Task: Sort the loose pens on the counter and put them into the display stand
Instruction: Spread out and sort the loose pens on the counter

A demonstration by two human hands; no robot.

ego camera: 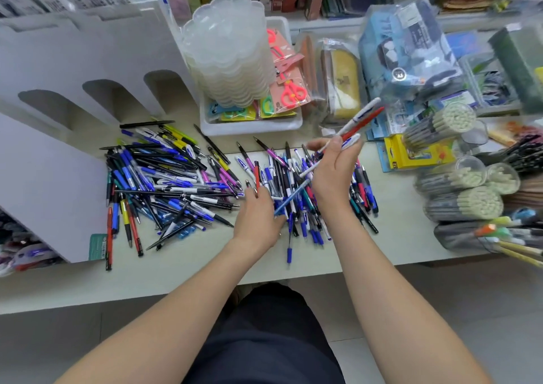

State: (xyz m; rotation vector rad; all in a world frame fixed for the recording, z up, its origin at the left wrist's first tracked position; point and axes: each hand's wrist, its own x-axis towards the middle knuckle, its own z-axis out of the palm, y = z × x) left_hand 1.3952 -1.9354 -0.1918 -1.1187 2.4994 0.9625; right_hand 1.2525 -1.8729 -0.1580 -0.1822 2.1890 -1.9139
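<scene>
A big heap of loose pens (pixel 176 178), mostly blue, black and white, covers the pale counter (pixel 396 242). The white cardboard display stand (pixel 73 69) with arched slots rises at the left. My right hand (pixel 332 172) is lifted above the heap and grips a small bunch of pens (pixel 360 119), white and red, fanned up to the right. My left hand (pixel 258 216) lies low on the pile and holds a blue pen (pixel 291 198) that slants across between my hands; its fingertips touch a red-and-black pen (pixel 256 175).
A stack of clear plastic cups (pixel 229 52) stands in a white tray (pixel 249 126) with scissors packs behind the pens. Tubs of pencils (pixel 464 204), a yellow box (pixel 417 154) and bagged stationery crowd the right. The counter's front edge runs just below the heap.
</scene>
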